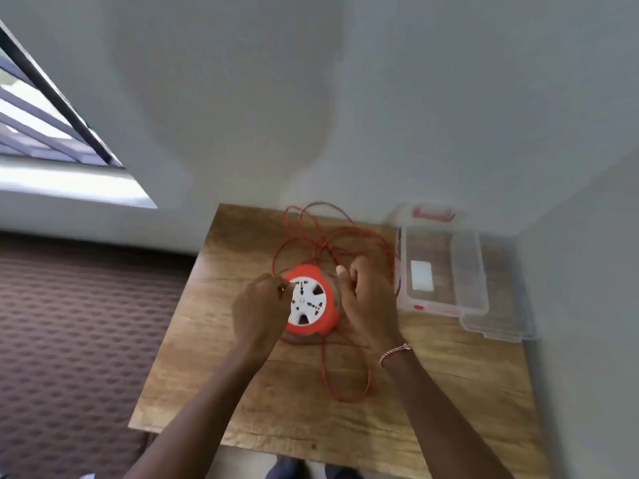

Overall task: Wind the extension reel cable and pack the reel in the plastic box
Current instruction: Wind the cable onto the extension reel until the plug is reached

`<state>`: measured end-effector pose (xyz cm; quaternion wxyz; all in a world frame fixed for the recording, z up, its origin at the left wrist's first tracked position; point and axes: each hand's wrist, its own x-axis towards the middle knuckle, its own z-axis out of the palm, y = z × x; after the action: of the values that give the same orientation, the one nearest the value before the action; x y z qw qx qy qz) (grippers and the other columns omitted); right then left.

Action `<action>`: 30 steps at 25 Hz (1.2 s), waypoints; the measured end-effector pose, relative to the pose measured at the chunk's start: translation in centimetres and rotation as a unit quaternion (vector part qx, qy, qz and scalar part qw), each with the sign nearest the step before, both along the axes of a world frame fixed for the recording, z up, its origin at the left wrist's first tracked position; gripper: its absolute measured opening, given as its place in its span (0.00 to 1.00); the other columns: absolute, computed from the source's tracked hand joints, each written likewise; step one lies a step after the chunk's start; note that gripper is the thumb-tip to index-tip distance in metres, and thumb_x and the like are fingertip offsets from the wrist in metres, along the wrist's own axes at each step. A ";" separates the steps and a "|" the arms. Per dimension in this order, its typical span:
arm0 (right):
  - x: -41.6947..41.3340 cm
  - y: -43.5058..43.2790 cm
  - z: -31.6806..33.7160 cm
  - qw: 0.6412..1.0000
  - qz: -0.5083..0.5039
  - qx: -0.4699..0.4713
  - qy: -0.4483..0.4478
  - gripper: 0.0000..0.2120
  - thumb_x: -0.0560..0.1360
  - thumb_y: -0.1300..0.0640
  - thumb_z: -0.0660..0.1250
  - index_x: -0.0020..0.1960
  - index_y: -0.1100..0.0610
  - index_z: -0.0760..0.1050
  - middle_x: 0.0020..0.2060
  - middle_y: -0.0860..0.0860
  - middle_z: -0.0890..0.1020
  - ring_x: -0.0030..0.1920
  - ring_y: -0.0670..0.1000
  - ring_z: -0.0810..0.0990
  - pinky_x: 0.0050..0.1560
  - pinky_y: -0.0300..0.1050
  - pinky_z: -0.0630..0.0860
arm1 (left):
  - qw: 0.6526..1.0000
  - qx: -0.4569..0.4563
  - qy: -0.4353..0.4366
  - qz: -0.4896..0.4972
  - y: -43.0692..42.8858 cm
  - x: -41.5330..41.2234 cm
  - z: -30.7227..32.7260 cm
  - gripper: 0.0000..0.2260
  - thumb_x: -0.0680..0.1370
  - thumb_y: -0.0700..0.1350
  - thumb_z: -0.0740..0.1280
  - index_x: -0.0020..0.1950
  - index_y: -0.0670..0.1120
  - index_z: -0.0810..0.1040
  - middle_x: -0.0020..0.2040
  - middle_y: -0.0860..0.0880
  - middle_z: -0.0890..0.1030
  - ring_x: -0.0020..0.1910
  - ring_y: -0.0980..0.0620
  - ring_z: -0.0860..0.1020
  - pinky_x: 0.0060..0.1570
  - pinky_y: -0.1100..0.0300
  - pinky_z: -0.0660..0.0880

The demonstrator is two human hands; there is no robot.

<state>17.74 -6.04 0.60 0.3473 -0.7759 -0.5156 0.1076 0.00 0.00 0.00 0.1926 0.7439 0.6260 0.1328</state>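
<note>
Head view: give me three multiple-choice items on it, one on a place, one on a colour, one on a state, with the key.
1. Where does the plastic box stand relative to the reel?
A. to its right
B. to its left
C. on top of it

2. What colour is the cable?
A. blue
B. orange-red
C. black

3. What state is the cable in?
A. fully wound on the reel
B. lying mostly in loose loops on the table
C. packed in the box

Key:
1 A, the clear box sits at the table's right side, beside the reel.
2 B, the loops match the reel's orange-red rim.
3 B, loops spread on the wood both beyond the reel and nearer the person.
</note>
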 end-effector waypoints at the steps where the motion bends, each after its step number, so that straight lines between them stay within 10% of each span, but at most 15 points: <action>1: -0.1 -0.1 -2.0 1.000 0.004 -0.003 0.010 0.14 0.81 0.48 0.64 0.40 0.51 0.65 0.30 0.46 0.71 0.31 0.48 0.71 0.33 0.52 0.72 | 1.000 -0.010 0.002 0.006 0.0 -0.5 -1.8 0.12 0.79 0.56 0.67 0.50 0.50 0.85 0.47 0.50 0.83 0.45 0.44 0.83 0.40 0.54 0.76; 10: 2.2 -0.9 -12.5 0.988 0.116 0.090 -0.046 0.10 0.78 0.55 0.72 0.56 0.59 0.81 0.51 0.52 0.83 0.53 0.50 0.80 0.56 0.44 0.74 | 0.981 0.058 -0.183 0.019 1.9 -3.8 -11.7 0.08 0.82 0.52 0.66 0.58 0.51 0.77 0.47 0.53 0.83 0.41 0.51 0.81 0.44 0.53 0.78; 22: 3.0 -2.2 -14.3 0.961 0.140 0.237 -0.014 0.09 0.77 0.60 0.73 0.57 0.56 0.85 0.51 0.45 0.86 0.51 0.40 0.84 0.53 0.42 0.81 | 0.961 0.153 -0.202 -0.112 0.8 -5.2 -13.7 0.22 0.81 0.57 0.58 0.73 0.54 0.73 0.59 0.50 0.82 0.53 0.48 0.80 0.55 0.46 0.79; 30: 1.2 -5.3 -10.4 0.910 0.175 0.311 0.212 0.08 0.73 0.64 0.76 0.52 0.59 0.85 0.43 0.51 0.88 0.43 0.49 0.86 0.46 0.49 0.83 | 0.794 0.008 -0.602 -0.086 -3.5 -3.8 -10.7 0.14 0.84 0.53 0.62 0.59 0.48 0.84 0.57 0.42 0.86 0.60 0.38 0.83 0.65 0.36 0.76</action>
<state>18.91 -11.37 -9.77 0.6473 -0.4849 -0.5650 0.1631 -3.77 -3.51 -10.71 0.5353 0.5658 0.3158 0.5418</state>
